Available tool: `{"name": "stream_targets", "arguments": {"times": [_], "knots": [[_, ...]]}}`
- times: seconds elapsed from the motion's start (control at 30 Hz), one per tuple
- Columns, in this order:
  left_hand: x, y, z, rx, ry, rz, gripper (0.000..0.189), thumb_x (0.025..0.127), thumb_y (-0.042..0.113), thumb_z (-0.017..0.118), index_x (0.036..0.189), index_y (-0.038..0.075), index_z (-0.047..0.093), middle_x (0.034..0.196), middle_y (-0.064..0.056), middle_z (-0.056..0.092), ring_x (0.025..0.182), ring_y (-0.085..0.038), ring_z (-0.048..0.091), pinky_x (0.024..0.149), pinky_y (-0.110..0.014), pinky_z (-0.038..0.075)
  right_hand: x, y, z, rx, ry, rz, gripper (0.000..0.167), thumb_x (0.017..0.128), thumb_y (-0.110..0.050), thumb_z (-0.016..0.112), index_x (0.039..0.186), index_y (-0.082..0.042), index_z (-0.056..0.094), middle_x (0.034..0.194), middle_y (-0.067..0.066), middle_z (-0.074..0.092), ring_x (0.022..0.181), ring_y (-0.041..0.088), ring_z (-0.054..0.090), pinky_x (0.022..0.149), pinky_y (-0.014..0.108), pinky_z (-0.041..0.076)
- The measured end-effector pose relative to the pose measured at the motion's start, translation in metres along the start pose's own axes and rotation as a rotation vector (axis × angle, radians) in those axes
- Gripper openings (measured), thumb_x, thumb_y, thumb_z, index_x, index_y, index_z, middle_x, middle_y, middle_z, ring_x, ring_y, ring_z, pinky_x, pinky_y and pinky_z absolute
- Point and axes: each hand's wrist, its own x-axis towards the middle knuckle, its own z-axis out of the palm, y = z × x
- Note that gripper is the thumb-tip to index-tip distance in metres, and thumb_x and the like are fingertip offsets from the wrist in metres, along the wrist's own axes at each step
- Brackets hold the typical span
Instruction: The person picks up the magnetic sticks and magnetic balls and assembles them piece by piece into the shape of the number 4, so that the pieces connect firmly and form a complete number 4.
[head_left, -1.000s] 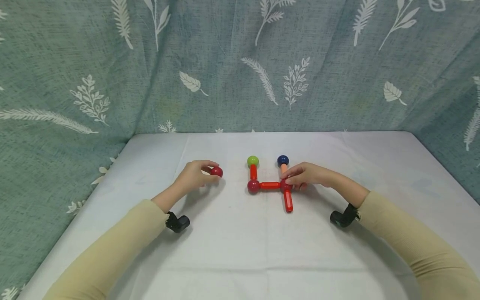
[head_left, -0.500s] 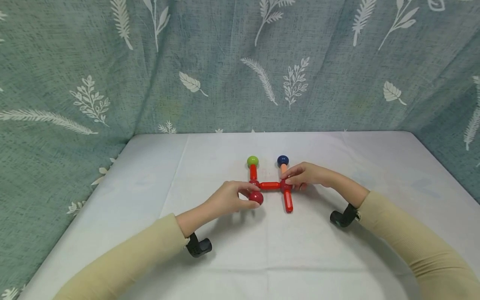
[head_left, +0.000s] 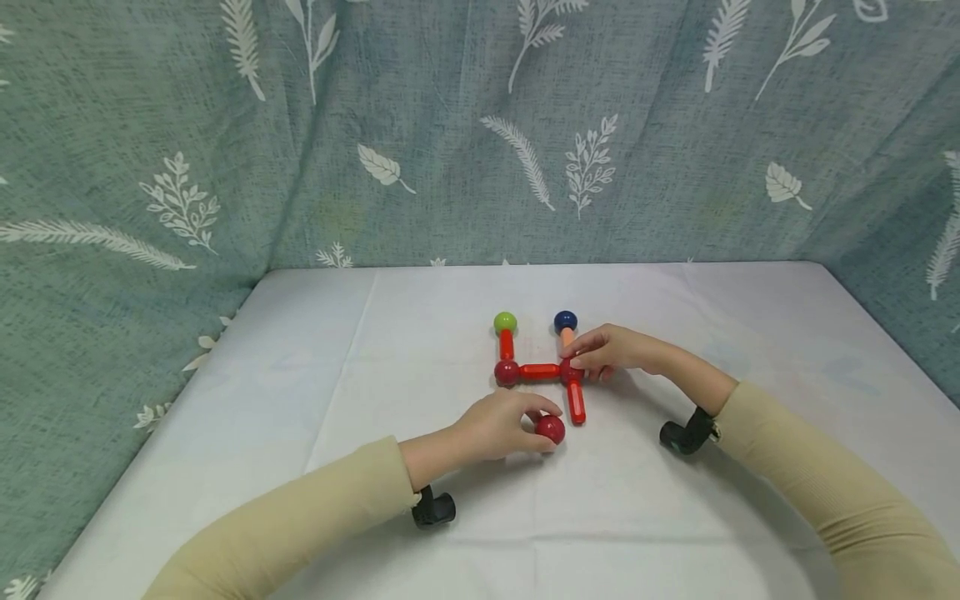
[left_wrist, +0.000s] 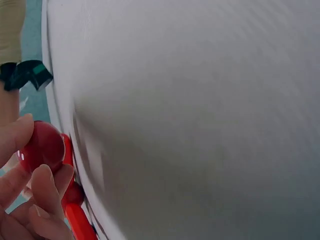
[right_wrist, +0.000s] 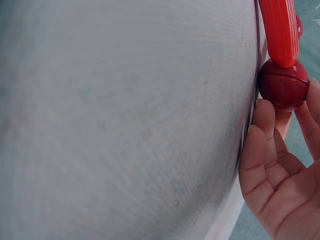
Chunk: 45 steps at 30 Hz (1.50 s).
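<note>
My left hand (head_left: pixel 501 427) pinches a loose red ball (head_left: pixel 551 429) between thumb and fingers, close to the near end of a red rod (head_left: pixel 576 403). The left wrist view shows that same red ball (left_wrist: pixel 44 146) in the fingertips. My right hand (head_left: pixel 617 350) grips the red joint ball (head_left: pixel 570 369) at the right corner of a ball-and-rod figure; its fingers partly cover that ball. From the joint, the red rod points toward me, a peach rod (head_left: pixel 567 337) leads to a blue ball (head_left: pixel 566 320), and a red crossbar rod (head_left: pixel 540 372) runs left.
At the crossbar's left end sits another red ball (head_left: pixel 507 372), joined by a red rod (head_left: pixel 507 344) to a green ball (head_left: pixel 506 322). A white cloth (head_left: pixel 420 550) covers the table, and a green leaf-patterned curtain (head_left: pixel 435 125) hangs behind it.
My left hand has carried the red ball rightward and toward me, from left of the figure to beside the near rod's end. The right hand stays on the joint ball.
</note>
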Motion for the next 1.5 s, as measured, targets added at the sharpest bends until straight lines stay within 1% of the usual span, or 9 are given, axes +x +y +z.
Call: {"name": "stream_targets", "arguments": {"times": [0.23, 0.4, 0.53, 0.7, 0.83, 1.0, 1.17, 1.33, 1.5], "knots": [[0.004, 0.006, 0.006, 0.043, -0.03, 0.007, 0.036, 0.077, 0.03, 0.073, 0.111, 0.021, 0.065, 0.083, 0.008, 0.064, 0.063, -0.003, 0.053, 0.056, -0.018, 0.043, 0.0, 0.001, -0.001, -0.01, 0.0, -0.01, 0.036, 0.089, -0.022, 0.059, 0.12, -0.005, 0.059, 0.089, -0.001, 0.062, 0.069, 0.015, 0.055, 0.065, 0.026, 0.048], [0.005, 0.007, 0.009, 0.09, -0.048, 0.008, 0.036, 0.077, 0.031, 0.073, 0.111, 0.021, 0.065, 0.078, 0.011, 0.063, 0.066, -0.001, 0.052, 0.059, -0.017, 0.042, 0.001, 0.002, -0.001, -0.017, 0.002, -0.009, 0.035, 0.089, -0.022, 0.059, 0.12, -0.005, 0.059, 0.088, 0.0, 0.062, 0.069, 0.015, 0.055, 0.065, 0.026, 0.048], [0.006, 0.007, 0.008, 0.102, -0.062, 0.002, 0.037, 0.078, 0.032, 0.071, 0.114, 0.022, 0.064, 0.077, 0.012, 0.062, 0.066, -0.002, 0.052, 0.058, -0.017, 0.042, 0.002, 0.001, -0.001, -0.023, 0.004, -0.005, 0.035, 0.09, -0.022, 0.058, 0.121, -0.005, 0.059, 0.086, 0.0, 0.061, 0.068, 0.015, 0.054, 0.064, 0.026, 0.048], [0.005, 0.008, 0.005, 0.099, -0.103, -0.003, 0.037, 0.082, 0.026, 0.067, 0.119, 0.021, 0.062, 0.067, 0.009, 0.058, 0.057, -0.005, 0.049, 0.051, -0.019, 0.039, 0.001, -0.001, -0.002, -0.022, 0.002, -0.002, 0.035, 0.09, -0.021, 0.058, 0.121, -0.006, 0.059, 0.088, 0.0, 0.061, 0.07, 0.016, 0.055, 0.065, 0.026, 0.048], [0.005, 0.009, 0.003, 0.086, -0.121, -0.014, 0.036, 0.083, 0.022, 0.066, 0.119, 0.021, 0.062, 0.076, 0.007, 0.062, 0.057, -0.006, 0.05, 0.052, -0.02, 0.041, 0.001, -0.001, -0.002, -0.022, 0.003, 0.0, 0.034, 0.09, -0.021, 0.058, 0.121, -0.007, 0.059, 0.09, 0.0, 0.062, 0.07, 0.016, 0.055, 0.065, 0.026, 0.048], [0.01, 0.011, 0.005, 0.089, -0.095, -0.001, 0.034, 0.081, 0.023, 0.07, 0.114, 0.021, 0.064, 0.086, 0.008, 0.066, 0.067, -0.002, 0.055, 0.058, -0.018, 0.043, 0.0, 0.0, -0.001, -0.022, 0.003, -0.002, 0.034, 0.089, -0.021, 0.059, 0.121, -0.008, 0.059, 0.09, 0.0, 0.061, 0.07, 0.016, 0.055, 0.065, 0.026, 0.048], [0.014, 0.015, 0.009, 0.112, -0.059, 0.013, 0.033, 0.078, 0.025, 0.072, 0.11, 0.021, 0.064, 0.082, 0.009, 0.067, 0.068, 0.002, 0.057, 0.06, -0.016, 0.042, 0.001, -0.001, 0.0, -0.016, 0.005, 0.003, 0.034, 0.089, -0.02, 0.058, 0.121, -0.008, 0.059, 0.09, 0.001, 0.062, 0.07, 0.016, 0.055, 0.065, 0.026, 0.048], [0.017, 0.019, 0.012, 0.148, -0.016, 0.035, 0.032, 0.077, 0.026, 0.074, 0.107, 0.02, 0.065, 0.078, 0.009, 0.066, 0.067, 0.001, 0.055, 0.057, -0.014, 0.041, 0.0, -0.001, -0.001, -0.007, 0.001, 0.009, 0.035, 0.089, -0.021, 0.058, 0.122, -0.008, 0.059, 0.088, 0.0, 0.062, 0.069, 0.016, 0.055, 0.065, 0.026, 0.048], [0.019, 0.02, 0.015, 0.148, 0.011, 0.047, 0.032, 0.076, 0.026, 0.075, 0.105, 0.02, 0.066, 0.076, 0.009, 0.065, 0.067, 0.001, 0.054, 0.057, -0.014, 0.04, 0.001, 0.0, -0.001, -0.003, -0.003, 0.009, 0.035, 0.089, -0.021, 0.059, 0.122, -0.008, 0.059, 0.086, -0.001, 0.062, 0.069, 0.017, 0.056, 0.064, 0.026, 0.048]]}}
